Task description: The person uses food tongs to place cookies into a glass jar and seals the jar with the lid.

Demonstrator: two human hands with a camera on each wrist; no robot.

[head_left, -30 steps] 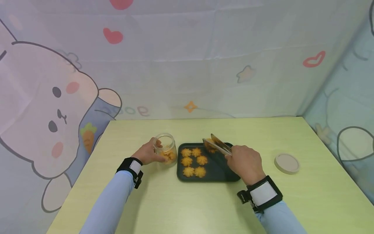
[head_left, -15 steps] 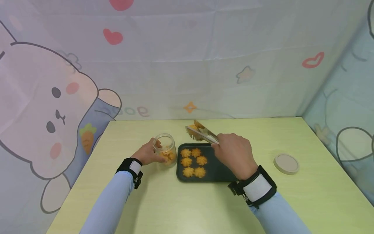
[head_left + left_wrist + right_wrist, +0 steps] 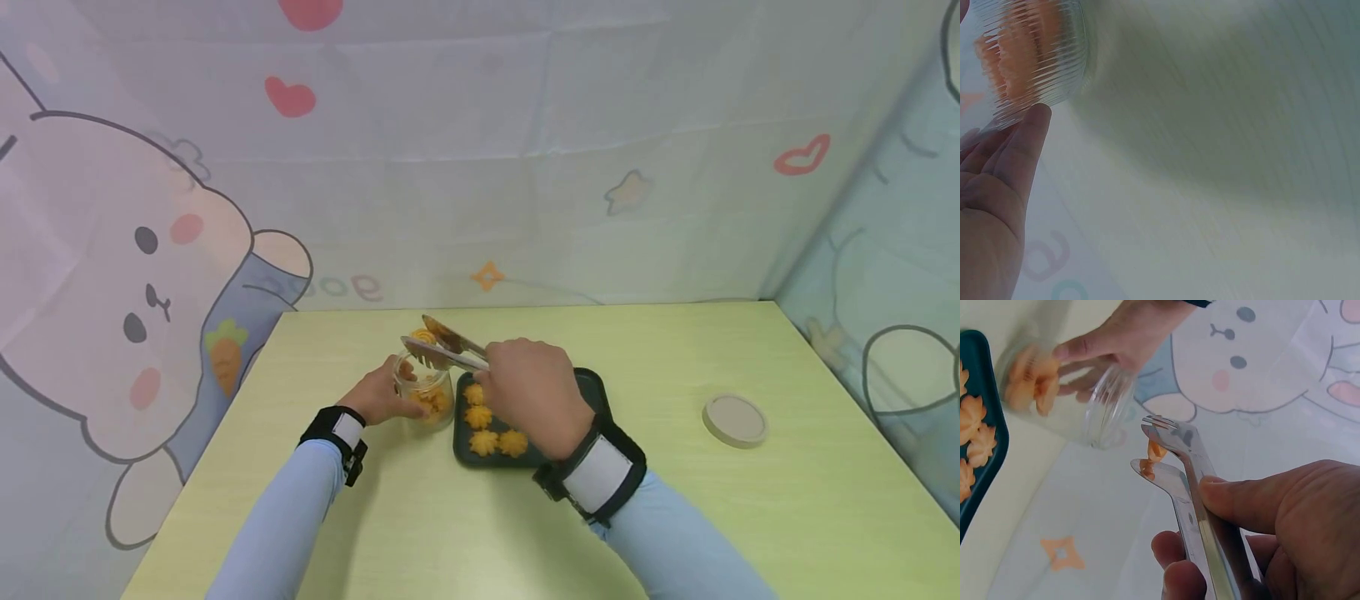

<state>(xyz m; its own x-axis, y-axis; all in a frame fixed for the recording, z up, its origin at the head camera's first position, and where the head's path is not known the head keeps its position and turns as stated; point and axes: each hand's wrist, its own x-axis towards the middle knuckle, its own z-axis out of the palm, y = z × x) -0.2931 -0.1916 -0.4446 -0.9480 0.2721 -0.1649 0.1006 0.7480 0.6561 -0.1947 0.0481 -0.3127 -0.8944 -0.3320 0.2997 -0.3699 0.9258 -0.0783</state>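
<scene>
My left hand grips a clear glass jar from its left side, thumb and fingers on the wall. Several orange flower-shaped cookies lie in the bottom of the jar. With my right hand I hold metal tongs, the thumb on one arm and fingers on the other. Between the tong tips a single cookie is pinched, above the open mouth of the jar. A dark baking tray with more cookies stands just right of the jar, partly hidden under my right hand.
A round pale lid lies on the right side of the light wooden table. Behind the table hangs a printed cloth with a cartoon rabbit on the left.
My right hand has lifted the tongs with the cookie from the tray and carried them left to over the jar. My left hand has stayed on the jar.
</scene>
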